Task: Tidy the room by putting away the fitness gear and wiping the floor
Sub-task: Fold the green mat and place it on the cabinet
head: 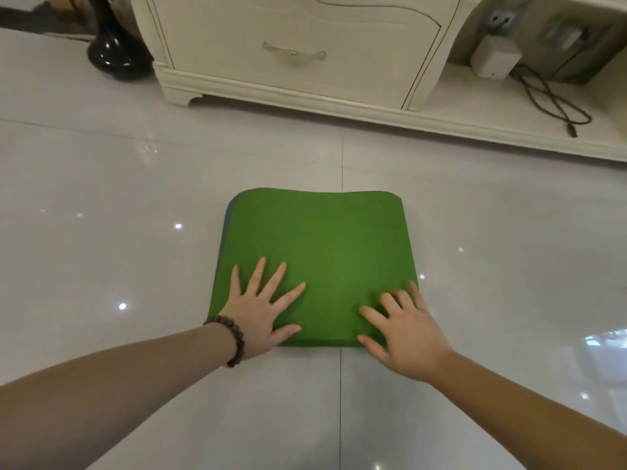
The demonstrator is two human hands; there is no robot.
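A dark glossy vase base (117, 57) stands at the far left on the pale tiled floor (101, 184), just beside a cream cabinet (295, 45) with a curved drawer handle (294, 55). Nearer the camera, a beaded bracelet (230, 337) circles the left wrist, and the left hand (261, 310) lies flat with fingers spread wide on the near left corner of a folded green mat (325, 252), gripping nothing. The mat rests on the floor at centre frame, astride a tile seam, its far edge curling slightly; a bluish layer shows along its left side, possibly the mat's underside. The right hand (403, 330) presses on the mat's near right corner, fingers extended and slightly bent, thumb at the near edge; its fingertips are blurred, so whether they pinch the edge cannot be told. Both hands sit on the mat's near end, well apart from each other. At the far right, a white adapter (495, 59) and a dark coiled cable (556, 103) lie on the low shelf (475, 120) of the cabinet.
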